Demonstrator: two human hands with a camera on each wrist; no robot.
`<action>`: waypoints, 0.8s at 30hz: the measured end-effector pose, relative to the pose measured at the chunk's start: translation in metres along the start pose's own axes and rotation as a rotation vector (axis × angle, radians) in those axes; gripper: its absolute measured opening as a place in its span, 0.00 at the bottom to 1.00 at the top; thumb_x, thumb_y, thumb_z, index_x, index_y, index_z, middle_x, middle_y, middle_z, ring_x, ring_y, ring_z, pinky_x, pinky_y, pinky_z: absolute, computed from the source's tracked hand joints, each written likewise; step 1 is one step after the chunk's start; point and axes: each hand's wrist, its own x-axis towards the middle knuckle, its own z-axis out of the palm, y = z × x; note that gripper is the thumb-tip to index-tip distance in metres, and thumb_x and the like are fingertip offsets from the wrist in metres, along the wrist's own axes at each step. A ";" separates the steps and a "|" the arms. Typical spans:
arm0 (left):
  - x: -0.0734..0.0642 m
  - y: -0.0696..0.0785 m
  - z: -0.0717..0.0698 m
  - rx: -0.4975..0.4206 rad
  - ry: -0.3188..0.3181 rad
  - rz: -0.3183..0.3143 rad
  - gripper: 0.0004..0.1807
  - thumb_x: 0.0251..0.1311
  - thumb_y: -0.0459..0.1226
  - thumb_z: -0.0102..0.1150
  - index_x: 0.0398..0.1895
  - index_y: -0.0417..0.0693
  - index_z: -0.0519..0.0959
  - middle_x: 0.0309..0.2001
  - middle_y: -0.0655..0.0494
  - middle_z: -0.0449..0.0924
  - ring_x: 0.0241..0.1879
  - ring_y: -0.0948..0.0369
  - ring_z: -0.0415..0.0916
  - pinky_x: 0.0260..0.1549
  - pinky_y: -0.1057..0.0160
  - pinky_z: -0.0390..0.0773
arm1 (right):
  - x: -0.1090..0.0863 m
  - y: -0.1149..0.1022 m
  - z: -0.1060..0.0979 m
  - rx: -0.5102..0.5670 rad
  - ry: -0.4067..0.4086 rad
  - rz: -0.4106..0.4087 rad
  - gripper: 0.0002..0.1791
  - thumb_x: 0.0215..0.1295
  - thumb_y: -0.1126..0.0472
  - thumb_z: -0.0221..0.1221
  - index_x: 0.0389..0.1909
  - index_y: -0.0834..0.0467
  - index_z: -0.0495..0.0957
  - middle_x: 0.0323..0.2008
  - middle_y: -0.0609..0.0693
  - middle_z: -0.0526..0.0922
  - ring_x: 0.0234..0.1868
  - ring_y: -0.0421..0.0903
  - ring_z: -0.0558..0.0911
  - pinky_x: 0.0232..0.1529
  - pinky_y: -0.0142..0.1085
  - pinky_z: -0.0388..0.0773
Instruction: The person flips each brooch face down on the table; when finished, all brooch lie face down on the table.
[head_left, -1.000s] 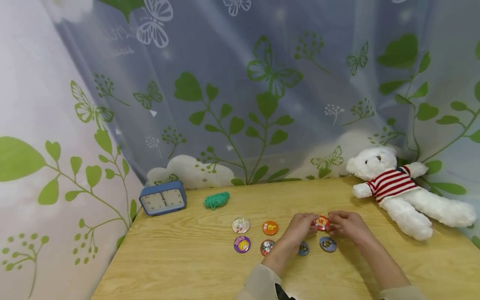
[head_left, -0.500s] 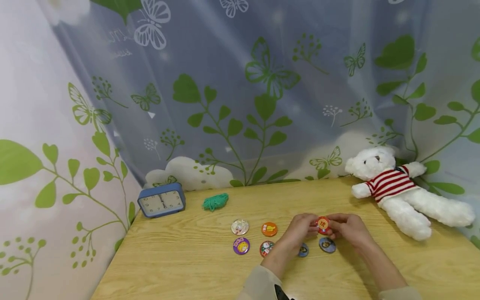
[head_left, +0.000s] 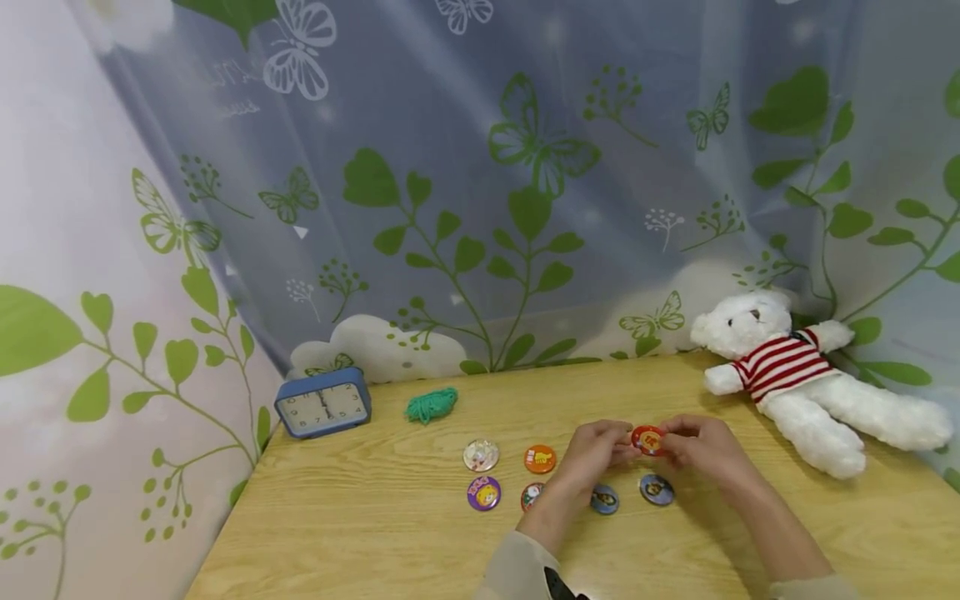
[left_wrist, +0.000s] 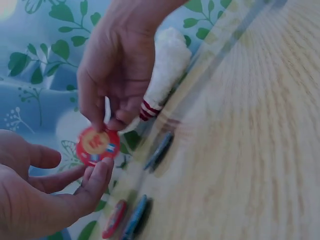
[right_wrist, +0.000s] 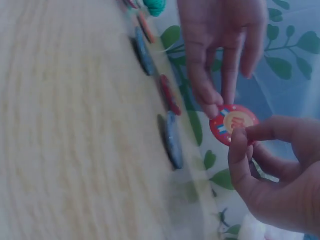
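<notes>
Red round glossy badge (head_left: 647, 439): right hand (head_left: 707, 451) pinches one edge, left hand (head_left: 591, 454) touches the opposite, grip unclear; light rim contact should steady it.

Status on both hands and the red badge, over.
Right hand pinches red badge. Left hand at its edge. Badge raised off tabletop. No obstruction seen.

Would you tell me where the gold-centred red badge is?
In the head view, the badge is right of centre, held between the left hand and the right hand.
</notes>
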 end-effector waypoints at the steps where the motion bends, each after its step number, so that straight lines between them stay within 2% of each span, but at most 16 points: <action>1: 0.000 -0.001 0.000 0.003 -0.007 0.004 0.15 0.73 0.31 0.52 0.54 0.31 0.83 0.39 0.46 0.85 0.40 0.55 0.87 0.52 0.53 0.87 | -0.001 -0.002 -0.001 -0.005 -0.003 -0.006 0.14 0.71 0.69 0.57 0.51 0.76 0.77 0.31 0.53 0.85 0.31 0.43 0.82 0.32 0.36 0.85; 6: 0.001 -0.008 0.000 -0.044 -0.038 -0.014 0.13 0.77 0.31 0.49 0.50 0.34 0.83 0.34 0.44 0.86 0.36 0.51 0.88 0.46 0.54 0.89 | -0.003 -0.007 -0.003 -0.008 -0.027 -0.030 0.15 0.73 0.68 0.58 0.53 0.75 0.77 0.38 0.54 0.85 0.36 0.42 0.84 0.39 0.37 0.86; 13: 0.004 -0.011 0.001 -0.131 0.029 0.023 0.10 0.76 0.33 0.54 0.45 0.35 0.83 0.34 0.41 0.87 0.32 0.56 0.87 0.44 0.53 0.90 | 0.000 -0.003 -0.001 0.049 -0.051 -0.046 0.15 0.75 0.67 0.58 0.53 0.75 0.77 0.39 0.53 0.86 0.37 0.41 0.85 0.43 0.37 0.87; 18: 0.006 -0.011 -0.001 -0.161 0.038 0.043 0.09 0.74 0.32 0.58 0.44 0.34 0.85 0.32 0.45 0.87 0.30 0.58 0.87 0.44 0.53 0.90 | 0.002 -0.001 0.000 0.109 -0.085 -0.063 0.16 0.76 0.67 0.57 0.55 0.76 0.75 0.39 0.53 0.85 0.37 0.43 0.86 0.44 0.39 0.88; 24: 0.007 -0.012 0.000 -0.172 0.053 0.068 0.07 0.70 0.30 0.62 0.43 0.33 0.85 0.32 0.44 0.88 0.30 0.59 0.86 0.45 0.51 0.89 | 0.000 -0.001 -0.001 0.145 -0.082 -0.025 0.17 0.77 0.67 0.55 0.59 0.76 0.74 0.39 0.54 0.85 0.38 0.42 0.85 0.44 0.40 0.88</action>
